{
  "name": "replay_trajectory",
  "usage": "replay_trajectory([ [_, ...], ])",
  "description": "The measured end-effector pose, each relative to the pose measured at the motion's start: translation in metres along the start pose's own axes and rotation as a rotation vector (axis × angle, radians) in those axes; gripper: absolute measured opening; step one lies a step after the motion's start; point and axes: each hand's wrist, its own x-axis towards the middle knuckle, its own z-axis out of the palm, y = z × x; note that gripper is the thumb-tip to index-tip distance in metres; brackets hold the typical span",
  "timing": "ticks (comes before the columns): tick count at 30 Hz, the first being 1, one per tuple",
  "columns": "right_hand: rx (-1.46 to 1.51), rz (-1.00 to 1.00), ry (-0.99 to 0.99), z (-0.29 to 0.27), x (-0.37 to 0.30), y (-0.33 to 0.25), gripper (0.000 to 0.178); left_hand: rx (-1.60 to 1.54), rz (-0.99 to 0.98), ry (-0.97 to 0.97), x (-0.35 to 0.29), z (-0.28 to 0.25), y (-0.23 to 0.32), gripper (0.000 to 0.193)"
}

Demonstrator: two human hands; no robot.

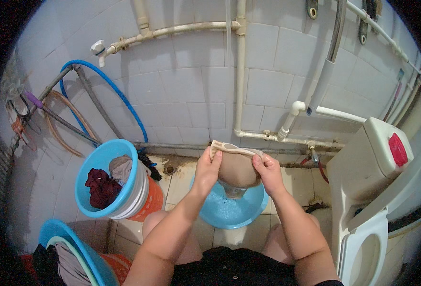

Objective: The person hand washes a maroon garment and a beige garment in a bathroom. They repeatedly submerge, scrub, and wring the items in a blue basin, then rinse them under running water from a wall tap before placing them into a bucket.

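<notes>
At the centre of the frame, the cloth (240, 168) is plain tan with a paler cream band, the basin (234, 215) below it light blue. In the left part, the tub (80, 190) is light blue, one garment (100, 189) maroon, the bucket (149, 200) orange and white, and the hose (124, 97) above bright blue. The wall tiles (181, 93) are pale grey in a grid of joints, the cistern (358, 162) at right off-white, and the shirt (234, 267) at lower centre black.
</notes>
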Motion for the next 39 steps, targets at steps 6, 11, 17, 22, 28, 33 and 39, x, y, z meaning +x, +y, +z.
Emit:
replay_trajectory([
  [6, 0.395, 0.194, -0.034, -0.009, 0.004, -0.005, 0.017, -0.305, 0.01, -0.083, -0.003, 0.0, 0.008, 0.026],
  [11, 0.407, 0.109, -0.027, 0.0, -0.007, -0.015, 0.021, -0.238, -0.203, -0.326, -0.006, -0.003, 0.014, 0.031],
  [17, -0.027, 0.035, -0.133, -0.01, -0.004, -0.001, 0.025, -0.293, -0.25, -0.332, -0.008, -0.005, 0.021, 0.026],
  [22, -0.081, 0.336, -0.458, -0.014, -0.008, 0.002, 0.04, -0.575, -0.225, -0.282, -0.011, -0.003, 0.031, 0.02],
  [28, 0.23, 0.291, -0.34, -0.011, -0.012, -0.011, 0.034, -0.371, -0.184, -0.212, -0.008, -0.014, 0.034, 0.036],
  [33, 0.419, 0.227, -0.158, -0.006, -0.01, -0.013, 0.027, -0.075, -0.213, -0.551, -0.01, -0.026, 0.024, 0.054],
  [39, 0.211, 0.175, -0.185, -0.016, -0.01, -0.001, 0.027, 0.082, -0.278, -0.464, -0.01, -0.016, 0.016, 0.036],
])
